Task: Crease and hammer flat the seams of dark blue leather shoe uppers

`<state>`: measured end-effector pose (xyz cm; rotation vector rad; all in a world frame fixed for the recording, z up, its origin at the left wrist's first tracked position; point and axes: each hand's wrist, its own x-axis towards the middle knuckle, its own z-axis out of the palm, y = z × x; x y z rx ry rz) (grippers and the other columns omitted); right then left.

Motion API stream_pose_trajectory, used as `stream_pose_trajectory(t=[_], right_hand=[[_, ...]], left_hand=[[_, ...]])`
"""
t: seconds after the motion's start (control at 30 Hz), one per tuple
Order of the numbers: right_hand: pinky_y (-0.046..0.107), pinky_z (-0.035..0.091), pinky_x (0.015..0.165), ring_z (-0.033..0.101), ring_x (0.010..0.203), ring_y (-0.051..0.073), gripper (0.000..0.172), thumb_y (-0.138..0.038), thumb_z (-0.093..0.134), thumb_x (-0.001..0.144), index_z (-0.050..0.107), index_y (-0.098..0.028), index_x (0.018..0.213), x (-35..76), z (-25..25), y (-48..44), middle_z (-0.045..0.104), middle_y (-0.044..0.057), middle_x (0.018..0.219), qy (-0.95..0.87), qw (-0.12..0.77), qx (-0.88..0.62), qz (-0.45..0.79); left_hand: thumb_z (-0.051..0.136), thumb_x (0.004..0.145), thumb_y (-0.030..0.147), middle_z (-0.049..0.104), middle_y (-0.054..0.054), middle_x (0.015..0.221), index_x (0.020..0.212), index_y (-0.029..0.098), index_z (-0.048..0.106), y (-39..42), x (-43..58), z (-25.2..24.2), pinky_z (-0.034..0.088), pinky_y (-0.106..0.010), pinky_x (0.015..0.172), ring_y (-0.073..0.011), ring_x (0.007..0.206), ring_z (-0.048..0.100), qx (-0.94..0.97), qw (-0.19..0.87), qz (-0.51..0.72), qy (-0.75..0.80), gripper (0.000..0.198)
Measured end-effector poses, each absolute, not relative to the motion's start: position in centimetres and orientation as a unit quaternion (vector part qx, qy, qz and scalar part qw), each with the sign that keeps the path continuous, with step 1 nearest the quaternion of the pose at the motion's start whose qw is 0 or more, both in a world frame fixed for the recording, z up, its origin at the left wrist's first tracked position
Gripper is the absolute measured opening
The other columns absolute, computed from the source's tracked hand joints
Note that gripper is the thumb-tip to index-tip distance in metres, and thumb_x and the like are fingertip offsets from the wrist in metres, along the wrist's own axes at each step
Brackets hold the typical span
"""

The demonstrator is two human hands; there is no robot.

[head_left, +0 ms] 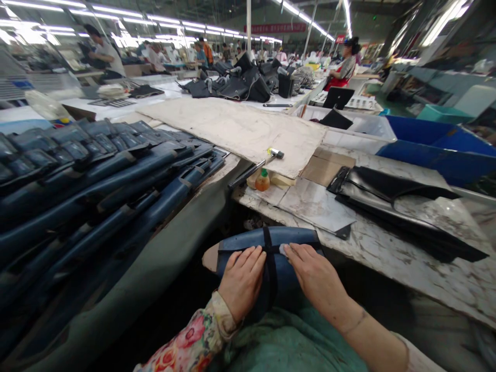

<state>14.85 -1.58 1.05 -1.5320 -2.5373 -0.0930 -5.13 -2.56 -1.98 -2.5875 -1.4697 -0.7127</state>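
From my remote station, I rest my left hand (242,279), fingers together, on the blue piece (244,239) at the lap (296,343), apparently steadying it, while my right hand (315,274), fingers clamped on a pale wad (282,249), presumably bears on the crossed black bands (270,268)

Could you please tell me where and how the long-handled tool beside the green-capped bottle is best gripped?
Probably take the tool by its handle's near end, from the near left: it points that way, its head lies farther off, and the bottle stands on its right.
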Motion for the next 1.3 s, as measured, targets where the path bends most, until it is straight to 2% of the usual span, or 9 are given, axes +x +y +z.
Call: stream_pose_trajectory(t=[0.23,0.47,0.7,1.03,1.3], right_hand=[[0.036,0.047,0.088,0.052,0.099,0.02,0.031,-0.012,0.042,0.088,0.058,-0.019,0.114,15.5,1.9,-1.3,0.059,0.008,0.112,-0.863,0.141,-0.484,0.021],[0.035,0.044,0.093,0.048,0.103,0.02,0.031,-0.012,0.045,0.088,0.057,-0.015,0.116,11.8,3.9,-0.3,0.058,0.007,0.114,-0.894,0.161,-0.412,0.064],[0.034,0.046,0.09,0.05,0.099,0.02,0.03,-0.01,0.044,0.087,0.06,-0.017,0.111,8.9,1.2,-0.1,0.06,0.007,0.113,-0.898,0.144,-0.408,0.079],[0.032,0.046,0.09,0.049,0.102,0.019,0.03,-0.012,0.043,0.088,0.058,-0.016,0.114,4.2,1.4,1.3,0.06,0.007,0.112,-0.917,0.135,-0.358,0.11],[0.033,0.044,0.092,0.049,0.1,0.02,0.029,-0.012,0.044,0.088,0.058,-0.018,0.113,2.5,1.3,1.3,0.06,0.005,0.111,-0.925,0.122,-0.344,0.107]], left_hand=[[0.038,0.089,0.017,0.062,-0.006,0.117,0.114,0.018,0.058,-3.1,-7.2,-1.8,0.037,-0.035,0.086,-0.0208,0.106,0.056,-0.819,0.064,-0.222,-0.525,0.032],[0.04,0.088,0.017,0.059,-0.004,0.122,0.117,0.019,0.055,-3.5,-7.6,-1.8,0.035,-0.036,0.09,-0.0206,0.111,0.053,-0.817,0.049,-0.212,-0.535,0.033],[0.038,0.088,0.017,0.06,-0.006,0.12,0.117,0.017,0.055,-3.8,-8.3,-2.2,0.036,-0.035,0.089,-0.0204,0.109,0.054,-0.812,0.057,-0.207,-0.542,0.034],[0.04,0.087,0.017,0.062,-0.007,0.117,0.116,0.016,0.056,-4.4,-12.4,-1.8,0.038,-0.034,0.086,-0.0197,0.106,0.055,-0.788,0.054,-0.188,-0.584,0.033],[0.038,0.09,0.024,0.063,-0.008,0.112,0.114,0.017,0.057,-4.8,-13.2,-1.9,0.039,-0.035,0.084,-0.0207,0.099,0.056,-0.759,0.077,-0.195,-0.616,0.032]])
